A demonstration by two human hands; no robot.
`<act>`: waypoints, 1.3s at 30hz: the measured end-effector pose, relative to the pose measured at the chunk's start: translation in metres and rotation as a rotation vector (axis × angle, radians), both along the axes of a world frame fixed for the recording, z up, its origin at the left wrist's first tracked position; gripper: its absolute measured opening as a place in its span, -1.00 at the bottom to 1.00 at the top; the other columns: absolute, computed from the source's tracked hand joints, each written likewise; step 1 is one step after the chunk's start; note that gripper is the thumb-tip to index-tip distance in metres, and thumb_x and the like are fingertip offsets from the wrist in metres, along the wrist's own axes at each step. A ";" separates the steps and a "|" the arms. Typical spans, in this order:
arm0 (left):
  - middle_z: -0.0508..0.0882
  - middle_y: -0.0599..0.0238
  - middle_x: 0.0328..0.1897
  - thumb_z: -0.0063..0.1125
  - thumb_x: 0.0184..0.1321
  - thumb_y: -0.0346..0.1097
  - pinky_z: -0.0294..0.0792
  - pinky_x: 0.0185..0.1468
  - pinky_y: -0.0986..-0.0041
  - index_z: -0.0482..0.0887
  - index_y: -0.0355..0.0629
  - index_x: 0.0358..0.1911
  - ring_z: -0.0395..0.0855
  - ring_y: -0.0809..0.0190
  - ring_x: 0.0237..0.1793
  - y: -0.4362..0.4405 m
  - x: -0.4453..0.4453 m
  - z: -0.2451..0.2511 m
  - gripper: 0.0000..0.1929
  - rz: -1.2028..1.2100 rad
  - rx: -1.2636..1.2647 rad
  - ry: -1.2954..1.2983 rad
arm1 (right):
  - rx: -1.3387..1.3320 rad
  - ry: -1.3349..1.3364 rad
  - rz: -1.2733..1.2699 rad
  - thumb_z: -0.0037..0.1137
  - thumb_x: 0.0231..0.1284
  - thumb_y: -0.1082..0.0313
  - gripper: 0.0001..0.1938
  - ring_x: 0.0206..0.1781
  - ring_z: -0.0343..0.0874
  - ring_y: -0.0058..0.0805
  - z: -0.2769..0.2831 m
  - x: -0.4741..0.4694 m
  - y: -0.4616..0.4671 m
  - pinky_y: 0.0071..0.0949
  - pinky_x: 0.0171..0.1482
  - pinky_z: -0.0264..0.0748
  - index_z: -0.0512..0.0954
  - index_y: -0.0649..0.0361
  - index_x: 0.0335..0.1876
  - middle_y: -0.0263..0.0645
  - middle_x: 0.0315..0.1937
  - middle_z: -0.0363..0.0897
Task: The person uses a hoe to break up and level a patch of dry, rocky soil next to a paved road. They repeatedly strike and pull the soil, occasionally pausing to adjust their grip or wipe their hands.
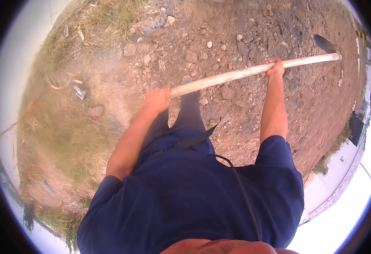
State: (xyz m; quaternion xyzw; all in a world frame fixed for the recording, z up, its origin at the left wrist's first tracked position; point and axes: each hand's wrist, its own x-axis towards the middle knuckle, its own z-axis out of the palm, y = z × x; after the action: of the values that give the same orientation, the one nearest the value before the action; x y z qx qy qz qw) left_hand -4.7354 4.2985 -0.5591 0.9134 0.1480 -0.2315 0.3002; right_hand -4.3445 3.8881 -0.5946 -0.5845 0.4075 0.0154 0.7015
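Observation:
A hoe with a long, pale wooden handle spans the view in front of my legs, raised off the ground. My left hand is closed around the butt end of the handle. Farther up the shaft, my right hand grips it with bent fingers. The dark metal hoe blade is at the far right end, and it appears to be held in the air. Below the handle lies loose brown soil full of clods and stones.
Dry grass covers the ground on the left, beside a white wall. A small crumpled wrapper lies near the grass. My shoes stand on the soil. Another pale wall and a yellow-black striped bar are far right.

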 end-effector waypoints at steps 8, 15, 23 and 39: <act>0.75 -0.09 -0.32 0.20 0.18 -0.20 0.55 -0.18 -0.01 0.66 -0.14 -0.24 0.74 -0.23 -0.30 0.087 -0.130 0.007 -0.81 0.166 0.245 0.219 | -0.001 0.307 0.208 0.02 0.26 0.37 -0.84 -0.59 0.50 -0.20 -0.139 -0.114 0.270 -0.17 -0.47 0.55 0.40 0.24 -0.41 -0.10 -0.60 0.45; 0.74 -0.06 -0.38 0.29 0.05 -0.33 0.53 -0.19 -0.04 0.66 -0.07 -0.29 0.73 -0.24 -0.28 0.154 -0.458 0.154 -0.86 0.370 0.616 0.682 | 0.422 0.896 0.492 0.12 0.27 0.41 -0.91 -0.60 0.49 -0.20 -0.187 -0.486 0.423 -0.10 -0.49 0.53 0.47 0.22 -0.31 -0.18 -0.55 0.41; 0.75 -0.01 -0.37 0.26 0.08 -0.26 0.55 -0.23 0.02 0.66 -0.06 -0.31 0.74 -0.19 -0.30 0.156 -0.372 0.024 -0.87 0.260 0.369 0.404 | 0.314 0.690 0.164 -0.02 0.25 0.37 -0.90 -0.47 0.43 -0.23 -0.148 -0.360 0.317 -0.07 -0.32 0.54 0.35 0.13 -0.36 -0.20 -0.52 0.37; 0.75 -0.02 -0.31 0.20 0.12 -0.27 0.55 -0.12 -0.02 0.66 -0.07 -0.21 0.73 -0.22 -0.25 0.179 -0.191 -0.089 -0.82 0.263 0.249 0.227 | 0.028 0.291 0.105 -0.01 0.37 0.36 -0.83 -0.53 0.46 -0.32 -0.171 -0.183 0.353 -0.27 -0.40 0.54 0.31 0.17 -0.34 -0.23 -0.60 0.37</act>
State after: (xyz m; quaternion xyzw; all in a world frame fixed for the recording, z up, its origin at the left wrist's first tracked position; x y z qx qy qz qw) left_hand -4.9268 4.4772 -0.6482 0.8843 0.3264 -0.2717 0.1941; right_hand -4.5274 4.2407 -0.7658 -0.5867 0.4733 0.1423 0.6415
